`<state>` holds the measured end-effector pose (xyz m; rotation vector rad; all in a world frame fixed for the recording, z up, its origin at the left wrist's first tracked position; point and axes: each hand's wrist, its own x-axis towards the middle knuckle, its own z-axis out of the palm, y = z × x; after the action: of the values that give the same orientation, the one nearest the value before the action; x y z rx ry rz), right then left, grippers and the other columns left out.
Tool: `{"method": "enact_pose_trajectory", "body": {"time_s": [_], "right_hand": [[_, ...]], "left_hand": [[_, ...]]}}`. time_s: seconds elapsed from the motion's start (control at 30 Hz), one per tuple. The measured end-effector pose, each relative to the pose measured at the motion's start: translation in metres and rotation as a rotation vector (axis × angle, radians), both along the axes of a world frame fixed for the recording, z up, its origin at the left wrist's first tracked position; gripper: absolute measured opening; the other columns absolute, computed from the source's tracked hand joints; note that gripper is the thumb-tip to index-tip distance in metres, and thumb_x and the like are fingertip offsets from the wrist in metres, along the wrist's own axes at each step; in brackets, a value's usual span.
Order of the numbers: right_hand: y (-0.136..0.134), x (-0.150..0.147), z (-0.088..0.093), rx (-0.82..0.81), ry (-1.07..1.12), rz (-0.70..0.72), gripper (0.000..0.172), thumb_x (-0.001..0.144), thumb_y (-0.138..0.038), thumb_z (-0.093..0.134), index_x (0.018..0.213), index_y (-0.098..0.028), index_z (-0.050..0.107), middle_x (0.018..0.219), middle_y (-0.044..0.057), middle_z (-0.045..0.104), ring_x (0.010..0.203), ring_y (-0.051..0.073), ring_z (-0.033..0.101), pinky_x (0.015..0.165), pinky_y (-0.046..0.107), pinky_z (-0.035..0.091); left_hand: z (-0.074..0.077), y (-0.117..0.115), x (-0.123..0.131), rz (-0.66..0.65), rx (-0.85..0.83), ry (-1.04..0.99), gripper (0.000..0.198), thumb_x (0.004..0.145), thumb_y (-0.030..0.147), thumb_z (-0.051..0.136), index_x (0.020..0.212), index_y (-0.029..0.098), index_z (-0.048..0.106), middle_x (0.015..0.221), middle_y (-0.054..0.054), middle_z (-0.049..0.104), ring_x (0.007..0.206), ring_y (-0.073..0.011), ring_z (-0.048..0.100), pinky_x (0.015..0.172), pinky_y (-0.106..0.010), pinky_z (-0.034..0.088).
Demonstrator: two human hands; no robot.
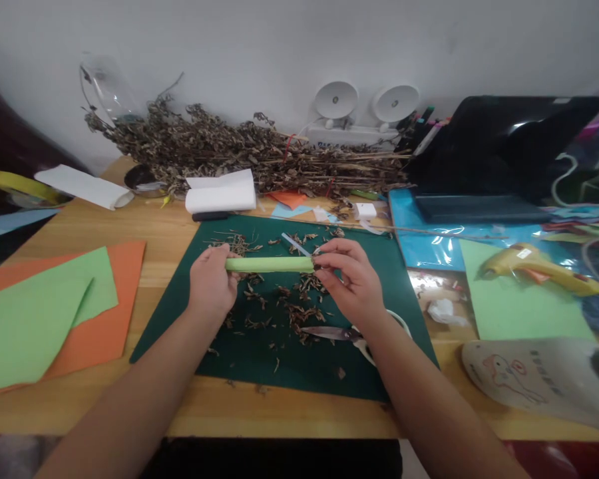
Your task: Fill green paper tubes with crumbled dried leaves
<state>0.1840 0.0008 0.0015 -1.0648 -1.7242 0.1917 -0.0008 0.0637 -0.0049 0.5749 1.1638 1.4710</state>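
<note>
A rolled tube of light green paper [269,264] is held level above a dark green cutting mat [259,359]. My left hand [210,283] is closed round the tube's left end. My right hand [352,276] pinches the right end with fingertips. Dried leaf crumbs [299,309] lie scattered on the mat under the tube. A pair of scissors [337,334] rests on the mat just below my right wrist.
Green and orange paper sheets [44,313] lie at left. A heap of dried branches [239,150] runs along the wall, with a white paper roll [220,196] before it. A yellow glue gun [539,269] and a laptop [499,153] sit at right.
</note>
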Motion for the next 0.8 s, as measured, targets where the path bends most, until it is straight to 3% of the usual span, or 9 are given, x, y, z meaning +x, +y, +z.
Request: {"method": "enact_pose_trajectory", "body": {"time_s": [0.13, 0.27, 0.57, 0.8], "right_hand": [[0.000, 0.010, 0.005, -0.005, -0.106, 0.118, 0.017, 0.075, -0.018, 0.053, 0.091, -0.022, 0.056, 0.094, 0.005, 0.054, 0.090, 0.015, 0.053, 0.079, 0.033, 0.046], [-0.001, 0.016, 0.009, -0.052, -0.191, 0.197, 0.025, 0.077, -0.021, 0.051, 0.102, -0.022, 0.052, 0.100, 0.007, 0.054, 0.092, 0.016, 0.054, 0.076, 0.033, 0.048], [-0.001, 0.015, 0.009, 0.064, -0.194, 0.070, 0.012, 0.075, -0.015, 0.052, 0.082, -0.022, 0.059, 0.080, 0.002, 0.063, 0.075, 0.011, 0.059, 0.066, 0.025, 0.050], [-0.003, 0.015, 0.013, 0.013, -0.156, 0.093, 0.007, 0.074, -0.015, 0.052, 0.072, -0.020, 0.056, 0.070, 0.001, 0.063, 0.069, 0.012, 0.059, 0.061, 0.025, 0.049]], "left_hand": [[0.000, 0.000, 0.000, -0.018, -0.003, -0.025, 0.015, 0.061, 0.014, 0.052, 0.051, 0.016, 0.042, 0.039, 0.006, 0.044, 0.030, -0.0043, 0.034, 0.032, -0.017, 0.031], [0.001, 0.000, 0.001, -0.031, -0.036, -0.023, 0.016, 0.061, 0.013, 0.051, 0.050, 0.015, 0.041, 0.037, 0.006, 0.043, 0.028, -0.0036, 0.031, 0.032, -0.017, 0.032], [-0.001, 0.000, 0.003, -0.053, -0.054, 0.025, 0.016, 0.061, 0.014, 0.052, 0.049, 0.016, 0.041, 0.039, 0.003, 0.045, 0.032, -0.0048, 0.037, 0.029, -0.014, 0.026], [-0.004, 0.000, 0.002, -0.089, 0.003, 0.076, 0.015, 0.062, 0.013, 0.051, 0.050, 0.015, 0.043, 0.039, 0.003, 0.045, 0.033, -0.0054, 0.037, 0.029, -0.014, 0.025]]}}
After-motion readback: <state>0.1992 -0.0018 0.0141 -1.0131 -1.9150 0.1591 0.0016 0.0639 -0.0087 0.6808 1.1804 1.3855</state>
